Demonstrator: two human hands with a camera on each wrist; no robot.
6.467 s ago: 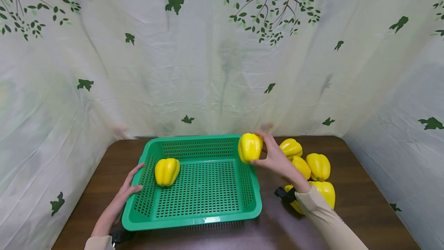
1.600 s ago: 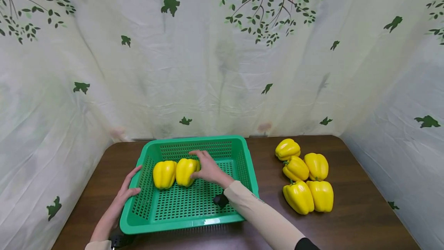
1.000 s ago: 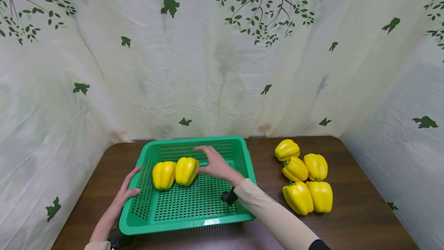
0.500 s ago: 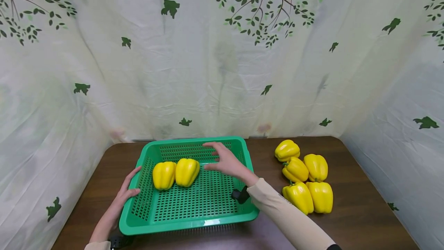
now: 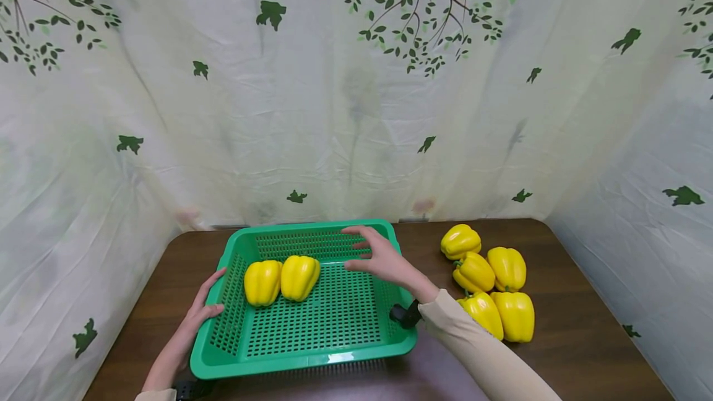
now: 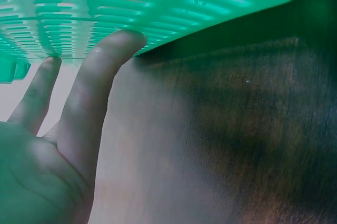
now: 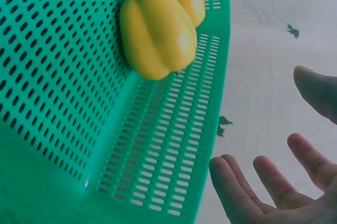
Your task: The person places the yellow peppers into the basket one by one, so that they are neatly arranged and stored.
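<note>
A green perforated plastic basket (image 5: 303,361) stands on the brown table. Inside it, toward the left, two yellow bell peppers lie side by side: one pepper (image 5: 262,283) nearer the left wall, the other pepper (image 5: 300,278) just right of it. My left hand (image 5: 196,314) rests against the basket's left side; in the left wrist view its thumb and a finger touch the slotted outer wall (image 6: 121,3). Over the basket's right part hovers my right hand (image 5: 384,258), fingers spread and nothing held. The right wrist view shows its fingers (image 7: 279,187) apart from the peppers.
Several yellow bell peppers (image 5: 507,269) sit in a cluster on the table right of the basket; my right forearm partly covers the nearest one. A white curtain (image 5: 356,110) with printed leaves hangs behind the table (image 5: 585,339) and along both sides.
My right hand brought a second bell pepper into the basket and let it go beside the first. It has since drawn back to the right. The left hand has stayed at the basket's side.
</note>
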